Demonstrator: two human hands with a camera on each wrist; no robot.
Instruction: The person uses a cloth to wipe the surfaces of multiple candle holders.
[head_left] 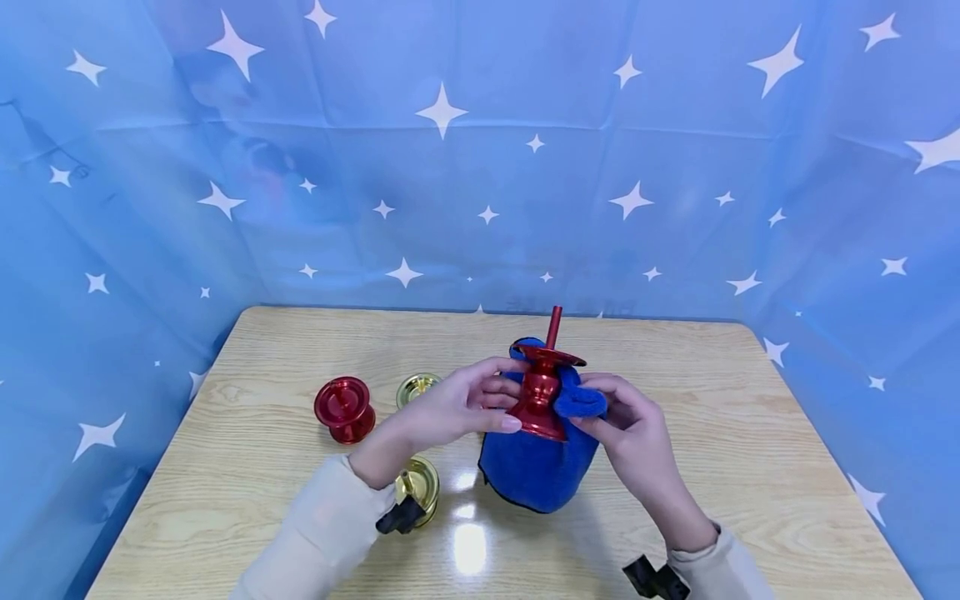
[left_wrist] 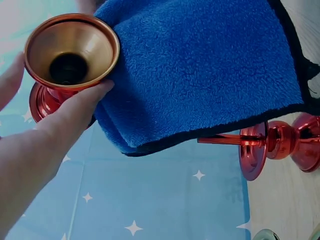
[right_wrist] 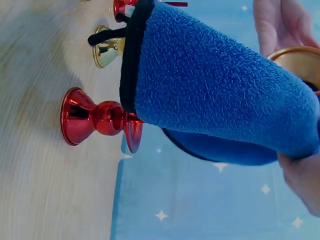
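My left hand (head_left: pixel 450 408) holds a shiny red metal candlestick (head_left: pixel 538 392) by its flared base, above the table, spike pointing up and slightly tilted. The left wrist view looks into its hollow, gold-coloured underside (left_wrist: pixel 102 42), with the thumb on the rim. A blue plush cloth (head_left: pixel 536 471) with black edging hangs behind and below the candlestick. My right hand (head_left: pixel 637 433) pinches a fold of this cloth against the candlestick's right side. Only part of that hand shows in the right wrist view, at the cloth's lower right end.
On the wooden table (head_left: pixel 712 467), another red candlestick (head_left: pixel 345 408) stands at the left. Two gold candlesticks, one farther back (head_left: pixel 416 387) and one nearer (head_left: pixel 420 487), are partly covered by my left arm. A red candlestick (right_wrist: pixel 102 117) stands beneath the cloth in the right wrist view. A starry blue curtain (head_left: pixel 480 167) hangs behind.
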